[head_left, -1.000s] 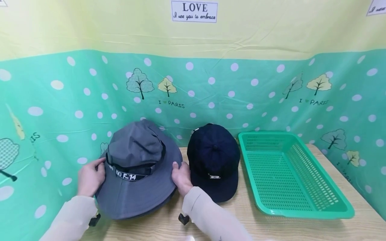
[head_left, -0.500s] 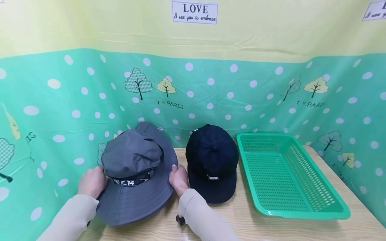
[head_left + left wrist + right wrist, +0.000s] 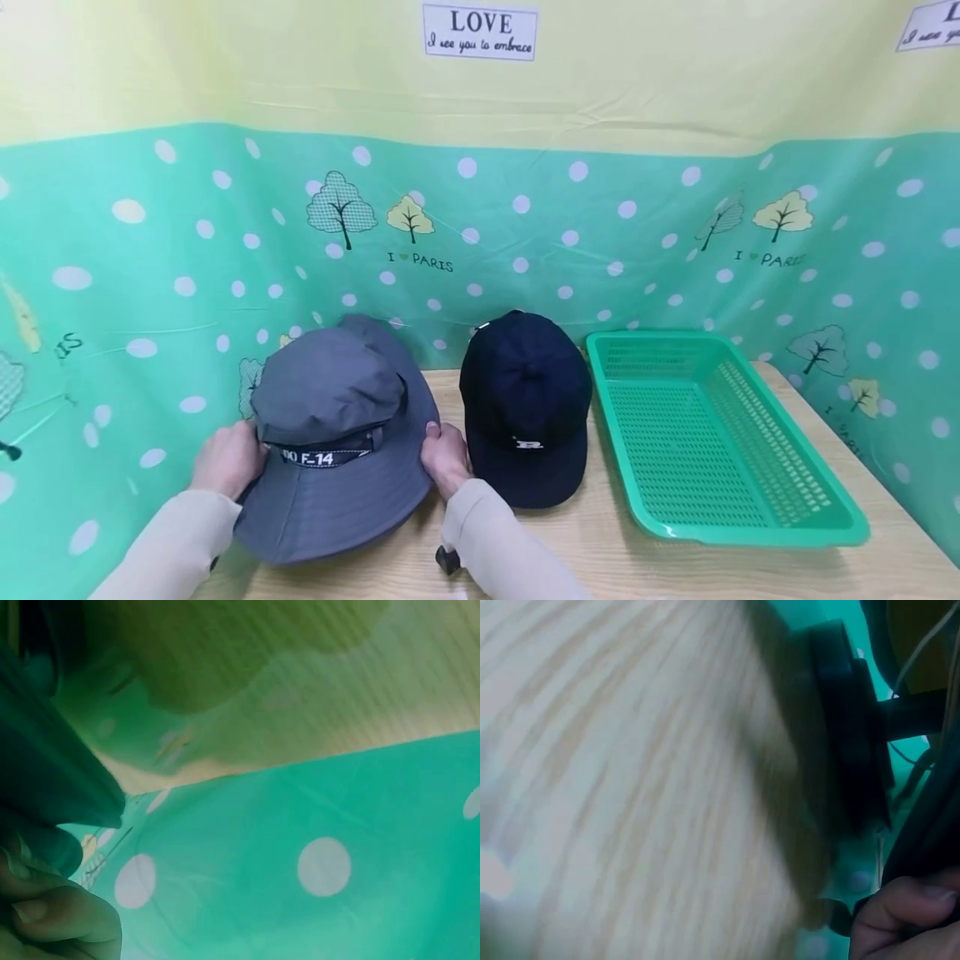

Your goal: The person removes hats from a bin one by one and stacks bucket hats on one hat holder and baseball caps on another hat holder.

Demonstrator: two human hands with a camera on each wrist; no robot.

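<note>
A grey bucket hat with a dark band lettered "F-14" stands at the left of the table, its brim sloping down toward the front. My left hand grips the brim on its left side. On the opposite side my right hand pinches the brim, thumb on top. In the left wrist view, curled fingers sit beside the dark brim edge. The right wrist view has my thumb against the dark brim at the right edge. Just right of that hand rests a navy baseball cap with a white emblem.
To the right of the cap lies a green perforated plastic basket on the wooden table. Behind and at both sides hangs a green and yellow printed curtain. A black device is visible in the right wrist view.
The bucket hat has shifted slightly left and toward me, and its front has tipped down. Both hands moved with it, and the left one gripped farther down the brim. Cap and basket stayed put.
</note>
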